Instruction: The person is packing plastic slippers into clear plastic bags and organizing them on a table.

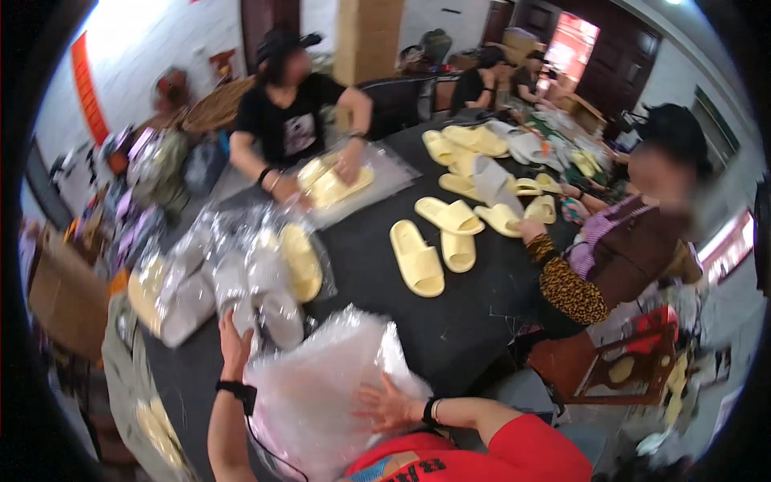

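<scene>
A stack of clear plastic bags [321, 361] lies at the table's near edge in front of me. On it my right hand [389, 407] rests flat, fingers spread, holding nothing that shows. My left hand [235, 345] reaches past the stack's left side with fingers stretched out. It is up against the bagged grey slippers [277, 309]; whether it presses on their plastic I cannot tell. Beside these lie more bagged slippers, with a pale yellow slipper [300, 263] on their right.
Loose yellow slippers [418, 259] lie mid-table on the dark cloth [361, 265]. Across from me a person in black [293, 120] handles yellow slippers on plastic. At right, a person in a patterned sleeve [570, 285] reaches toward a slipper pile [490, 173]. A wooden chair [610, 361] stands lower right.
</scene>
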Demonstrator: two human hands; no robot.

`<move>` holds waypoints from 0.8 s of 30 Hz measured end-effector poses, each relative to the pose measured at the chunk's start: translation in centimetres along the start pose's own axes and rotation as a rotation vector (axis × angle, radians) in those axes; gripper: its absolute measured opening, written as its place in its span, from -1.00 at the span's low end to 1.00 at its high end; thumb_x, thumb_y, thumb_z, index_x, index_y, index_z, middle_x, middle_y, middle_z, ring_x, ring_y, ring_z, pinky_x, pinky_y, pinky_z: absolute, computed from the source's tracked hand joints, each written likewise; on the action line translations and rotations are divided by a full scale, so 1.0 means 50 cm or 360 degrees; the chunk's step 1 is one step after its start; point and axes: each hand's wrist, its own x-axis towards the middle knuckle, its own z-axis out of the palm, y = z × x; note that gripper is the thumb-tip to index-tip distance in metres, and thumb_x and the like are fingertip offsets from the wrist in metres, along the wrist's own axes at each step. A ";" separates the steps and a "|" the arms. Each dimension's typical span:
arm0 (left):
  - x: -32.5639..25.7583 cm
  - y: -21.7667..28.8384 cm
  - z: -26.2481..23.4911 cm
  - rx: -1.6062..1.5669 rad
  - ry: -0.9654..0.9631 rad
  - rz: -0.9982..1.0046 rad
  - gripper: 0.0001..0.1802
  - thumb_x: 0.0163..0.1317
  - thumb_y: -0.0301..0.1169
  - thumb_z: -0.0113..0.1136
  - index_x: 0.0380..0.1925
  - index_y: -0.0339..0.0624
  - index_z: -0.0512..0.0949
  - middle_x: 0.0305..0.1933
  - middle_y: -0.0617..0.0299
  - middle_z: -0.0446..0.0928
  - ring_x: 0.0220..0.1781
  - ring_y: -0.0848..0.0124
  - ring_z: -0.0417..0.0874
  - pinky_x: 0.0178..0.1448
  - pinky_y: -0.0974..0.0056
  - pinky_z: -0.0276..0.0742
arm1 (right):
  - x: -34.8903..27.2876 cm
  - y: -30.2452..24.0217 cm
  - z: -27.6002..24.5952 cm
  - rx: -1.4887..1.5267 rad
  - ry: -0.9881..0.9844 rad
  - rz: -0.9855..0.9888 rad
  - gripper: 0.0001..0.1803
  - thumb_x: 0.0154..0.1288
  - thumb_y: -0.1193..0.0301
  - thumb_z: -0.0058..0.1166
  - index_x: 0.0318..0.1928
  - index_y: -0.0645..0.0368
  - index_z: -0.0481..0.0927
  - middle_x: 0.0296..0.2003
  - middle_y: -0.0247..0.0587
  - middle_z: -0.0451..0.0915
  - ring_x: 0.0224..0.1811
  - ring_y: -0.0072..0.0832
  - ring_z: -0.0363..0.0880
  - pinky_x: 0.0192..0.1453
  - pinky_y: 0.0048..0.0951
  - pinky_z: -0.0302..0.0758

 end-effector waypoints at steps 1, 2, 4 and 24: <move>0.020 -0.024 0.027 0.0126 -0.0006 0.0060 -0.22 -0.05 -0.47 0.23 0.21 -0.35 0.12 0.19 -0.17 0.24 0.22 -0.04 0.28 0.27 0.14 0.22 | 0.000 0.002 0.014 0.0009 0.0081 -0.0039 -0.22 0.11 -0.20 -0.13 0.33 -0.27 0.12 0.38 -0.17 -0.04 0.44 -0.19 -0.16 0.16 0.54 -0.33; 0.042 -0.067 0.064 0.0035 -0.0017 0.0066 -0.20 -0.03 -0.43 0.23 0.22 -0.44 0.09 0.23 -0.20 0.22 0.25 -0.03 0.27 0.29 0.15 0.19 | 0.002 0.007 0.028 0.0008 0.0167 -0.0044 -0.22 0.12 -0.19 -0.13 0.34 -0.28 0.10 0.39 -0.17 -0.06 0.44 -0.20 -0.16 0.17 0.53 -0.36; 0.055 -0.047 0.094 -0.0479 -0.0202 -0.0401 -0.22 0.02 -0.34 0.21 0.19 -0.52 0.12 0.20 -0.27 0.26 0.25 -0.02 0.29 0.31 0.17 0.16 | 0.000 0.007 0.036 0.0054 0.0280 -0.0064 -0.21 0.13 -0.18 -0.11 0.35 -0.29 0.07 0.40 -0.17 -0.09 0.44 -0.21 -0.16 0.19 0.49 -0.42; 0.130 -0.035 0.180 0.0624 0.0187 -0.0037 -0.68 0.18 -0.22 0.08 -0.35 -0.31 0.40 -0.28 -0.08 0.48 -0.21 -0.02 0.49 -0.13 0.02 0.39 | 0.016 -0.003 -0.027 0.0118 -0.0491 0.0191 -0.26 0.16 -0.16 -0.12 0.33 -0.32 0.08 0.38 -0.14 -0.06 0.43 -0.19 -0.15 0.19 0.50 -0.34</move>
